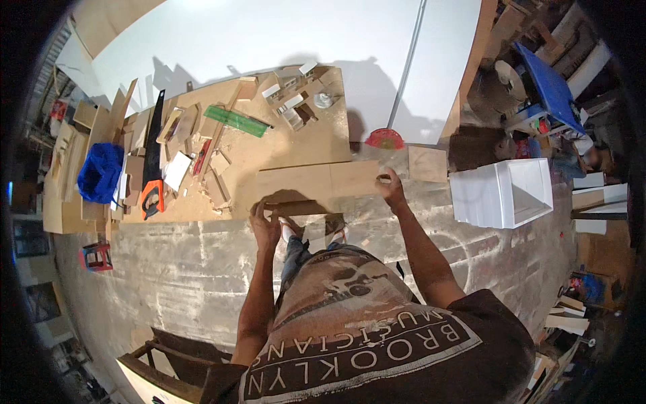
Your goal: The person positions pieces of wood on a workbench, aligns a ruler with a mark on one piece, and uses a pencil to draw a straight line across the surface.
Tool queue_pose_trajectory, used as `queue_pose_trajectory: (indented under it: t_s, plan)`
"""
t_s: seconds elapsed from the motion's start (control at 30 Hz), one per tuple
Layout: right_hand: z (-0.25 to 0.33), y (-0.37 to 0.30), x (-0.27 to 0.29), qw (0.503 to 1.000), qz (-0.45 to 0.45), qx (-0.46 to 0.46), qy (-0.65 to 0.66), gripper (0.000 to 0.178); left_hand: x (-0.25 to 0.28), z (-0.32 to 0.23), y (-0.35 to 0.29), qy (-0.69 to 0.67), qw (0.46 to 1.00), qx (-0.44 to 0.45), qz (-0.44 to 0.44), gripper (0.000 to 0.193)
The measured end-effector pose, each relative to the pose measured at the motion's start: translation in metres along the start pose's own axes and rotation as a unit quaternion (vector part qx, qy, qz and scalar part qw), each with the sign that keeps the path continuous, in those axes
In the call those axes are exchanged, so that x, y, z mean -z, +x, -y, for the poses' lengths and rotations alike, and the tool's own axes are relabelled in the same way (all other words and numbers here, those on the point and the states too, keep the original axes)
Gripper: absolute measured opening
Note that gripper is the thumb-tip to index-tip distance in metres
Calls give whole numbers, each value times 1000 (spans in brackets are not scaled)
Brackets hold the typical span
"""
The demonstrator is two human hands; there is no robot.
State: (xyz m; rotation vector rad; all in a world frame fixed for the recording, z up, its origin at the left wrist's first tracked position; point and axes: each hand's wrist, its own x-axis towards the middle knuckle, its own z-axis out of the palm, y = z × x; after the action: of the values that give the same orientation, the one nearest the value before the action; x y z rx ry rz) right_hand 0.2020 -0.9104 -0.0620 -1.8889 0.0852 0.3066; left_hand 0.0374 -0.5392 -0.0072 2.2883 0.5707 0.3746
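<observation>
A long light-brown wooden board (296, 179) lies across the front of the worktable and reaches past its right edge. My right hand (393, 190) is at the board's right end, thumb and fingers curled together. Whether they grip the board or a small piece is unclear. My left hand (265, 225) is by the board's near left corner, fingers bent inward beside a dark strip (296, 207). What it pinches, if anything, is too small to tell. Shadow falls over the board's left part.
On the sawdust-covered worktable (296, 145) are a handsaw (153, 161) with an orange handle, a green plastic piece (237, 121), wood offcuts and a blue bag (99, 172). A red dustpan (385, 139) stands beyond the board. Right of me is a white box (501, 194); a small red stool (96, 256) is left.
</observation>
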Motion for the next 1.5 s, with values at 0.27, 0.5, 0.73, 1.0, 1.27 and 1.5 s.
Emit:
queue_pose_trajectory:
  t_s: [0.27, 0.5, 0.73, 1.0, 1.27, 1.5]
  plan:
    - [4, -3, -12, 1000, -24, 16, -8, 54, -20, 14, 28, 101, 990, -86, -43, 37]
    - [-7, 11, -26, 998, -32, 29, 44, 46, 6, 14, 40, -94, 995, -19, 41, 34]
    - [-5, 2, -24, 997, -70, -29, 19, 59, 30, 35, 64, -118, 991, 24, 51, 34]
    - [18, -19, -45, 969, -236, -63, -25, 65, 137, 99, 144, -72, 986, 112, -102, 34]
    - [19, -42, -73, 942, -271, -77, -181, 69, 216, 271, 212, -73, 973, 125, -178, 12]
    - [15, -85, -105, 902, -368, -103, -202, 60, 201, 232, 231, -45, 983, 166, -66, 26]
